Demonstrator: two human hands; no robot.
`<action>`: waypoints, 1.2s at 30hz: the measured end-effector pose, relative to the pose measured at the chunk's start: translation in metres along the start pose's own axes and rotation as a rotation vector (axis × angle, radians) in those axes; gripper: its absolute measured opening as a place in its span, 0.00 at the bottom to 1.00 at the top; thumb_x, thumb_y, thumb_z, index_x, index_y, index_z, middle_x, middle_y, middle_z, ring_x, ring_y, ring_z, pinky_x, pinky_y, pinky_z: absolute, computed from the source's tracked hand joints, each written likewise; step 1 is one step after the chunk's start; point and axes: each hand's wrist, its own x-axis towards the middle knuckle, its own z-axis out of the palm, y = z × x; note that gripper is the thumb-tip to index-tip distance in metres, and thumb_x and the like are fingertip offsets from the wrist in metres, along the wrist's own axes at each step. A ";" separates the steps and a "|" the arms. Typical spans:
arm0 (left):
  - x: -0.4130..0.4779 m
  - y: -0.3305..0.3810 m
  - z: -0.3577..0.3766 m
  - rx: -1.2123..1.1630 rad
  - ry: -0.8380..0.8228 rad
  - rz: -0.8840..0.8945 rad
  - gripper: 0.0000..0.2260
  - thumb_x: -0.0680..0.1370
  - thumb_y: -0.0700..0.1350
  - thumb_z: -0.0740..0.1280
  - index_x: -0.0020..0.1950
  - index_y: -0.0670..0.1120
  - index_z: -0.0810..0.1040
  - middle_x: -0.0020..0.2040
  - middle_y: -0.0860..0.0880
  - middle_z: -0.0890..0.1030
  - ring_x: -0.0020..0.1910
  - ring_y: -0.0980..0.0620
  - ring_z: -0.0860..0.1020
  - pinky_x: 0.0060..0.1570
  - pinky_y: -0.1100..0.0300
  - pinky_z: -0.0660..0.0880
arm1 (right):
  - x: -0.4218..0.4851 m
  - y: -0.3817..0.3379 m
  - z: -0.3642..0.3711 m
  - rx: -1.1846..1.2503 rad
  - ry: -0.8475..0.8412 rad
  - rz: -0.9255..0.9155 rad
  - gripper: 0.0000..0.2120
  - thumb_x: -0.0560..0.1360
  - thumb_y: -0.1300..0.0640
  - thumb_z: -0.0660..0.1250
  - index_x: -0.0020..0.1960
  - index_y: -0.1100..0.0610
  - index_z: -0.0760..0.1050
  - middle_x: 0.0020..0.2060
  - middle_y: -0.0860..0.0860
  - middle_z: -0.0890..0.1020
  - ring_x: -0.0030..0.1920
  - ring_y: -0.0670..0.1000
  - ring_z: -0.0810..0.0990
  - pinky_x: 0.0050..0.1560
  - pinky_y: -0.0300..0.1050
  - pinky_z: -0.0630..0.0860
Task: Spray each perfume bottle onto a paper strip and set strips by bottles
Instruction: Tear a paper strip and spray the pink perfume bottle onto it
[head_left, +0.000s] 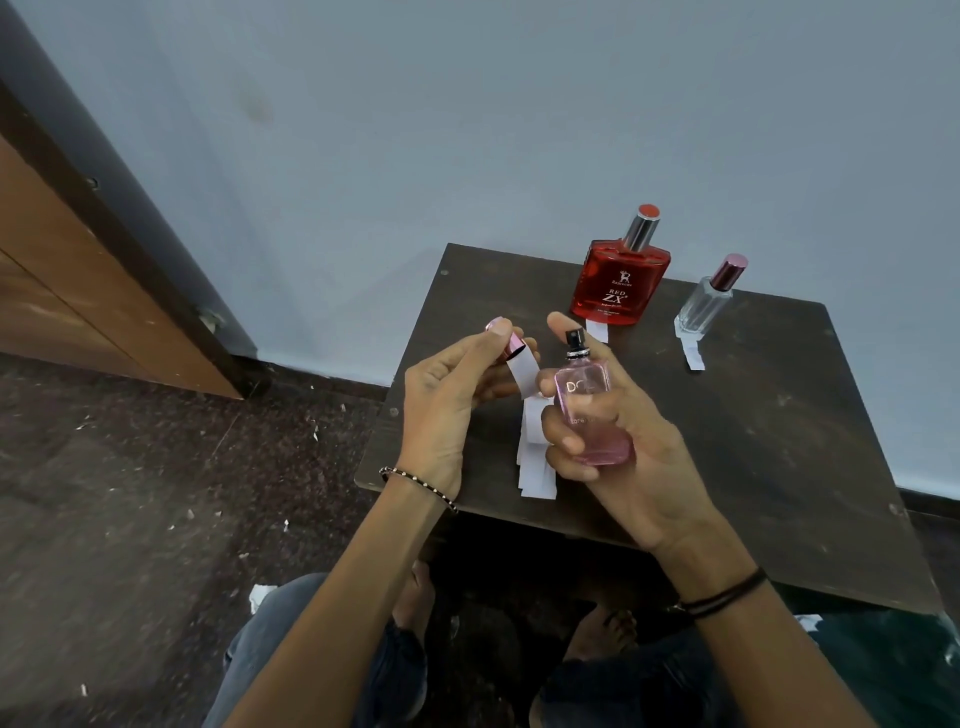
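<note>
Right hand (613, 431) clamps pink bottle (592, 410), uncapped; left hand (452, 395) pinches cap (511, 340), strip (524, 371). Risk: nozzle misaimed, spray misses strip.

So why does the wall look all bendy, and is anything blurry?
Head view: the wide lens curves the wall and table edges; soft, even light, no hard shadows; the red bottle label reads sharp, while the pink bottle in the right hand is slightly blurred.
</note>
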 end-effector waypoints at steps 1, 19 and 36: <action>0.000 0.000 0.000 0.001 0.000 -0.005 0.13 0.79 0.47 0.69 0.53 0.38 0.85 0.51 0.38 0.86 0.54 0.40 0.85 0.58 0.44 0.80 | 0.001 -0.001 -0.001 0.034 -0.004 0.013 0.28 0.75 0.61 0.59 0.75 0.49 0.70 0.46 0.55 0.77 0.31 0.48 0.68 0.27 0.42 0.58; -0.002 0.005 -0.001 -0.060 -0.033 -0.126 0.12 0.79 0.45 0.70 0.55 0.37 0.84 0.50 0.39 0.87 0.50 0.42 0.87 0.48 0.53 0.84 | -0.001 0.012 -0.004 -1.104 0.288 -0.211 0.13 0.84 0.55 0.61 0.67 0.48 0.72 0.43 0.40 0.79 0.41 0.39 0.79 0.42 0.28 0.73; -0.002 0.006 -0.001 -0.050 -0.058 -0.150 0.12 0.79 0.45 0.71 0.53 0.36 0.84 0.48 0.39 0.87 0.46 0.43 0.87 0.44 0.56 0.84 | 0.006 0.023 -0.007 -1.608 0.343 -0.358 0.21 0.79 0.42 0.56 0.69 0.48 0.71 0.45 0.49 0.79 0.37 0.47 0.77 0.34 0.35 0.70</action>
